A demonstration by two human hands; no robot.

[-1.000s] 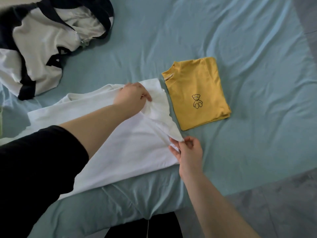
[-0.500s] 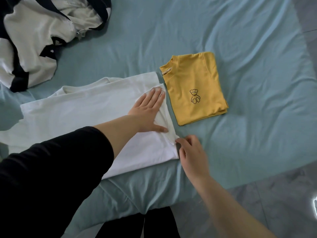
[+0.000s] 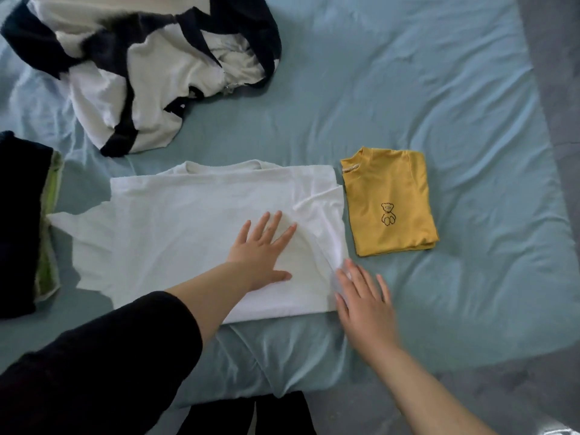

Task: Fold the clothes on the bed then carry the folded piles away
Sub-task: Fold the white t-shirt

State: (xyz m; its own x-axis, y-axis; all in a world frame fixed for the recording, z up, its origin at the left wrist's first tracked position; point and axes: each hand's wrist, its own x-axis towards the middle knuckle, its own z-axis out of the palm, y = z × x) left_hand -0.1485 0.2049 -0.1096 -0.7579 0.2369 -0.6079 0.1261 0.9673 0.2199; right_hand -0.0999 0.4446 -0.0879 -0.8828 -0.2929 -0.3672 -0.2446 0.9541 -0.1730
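Teal bed sheet (image 3: 408,89): white T-shirt (image 3: 188,230), partly folded, under left hand (image 3: 260,255), palm flat, fingers spread. Right hand (image 3: 364,302), blurred, fingers straight, at its edge. Folded yellow shirt (image 3: 389,202) just beyond right hand.

A bed (image 3: 408,89) under a creased blue-green sheet (image 3: 470,277), with four lots of clothes on it.

A white shirt (image 3: 188,230) lies spread flat near the front edge, its right side folded inward. Just beside it to the right sits a folded yellow shirt (image 3: 389,183) with a small bear drawing (image 3: 388,214). A crumpled black-and-white garment (image 3: 150,73) lies at the far left, and dark clothes (image 3: 18,215) with a green strip lie at the left edge.
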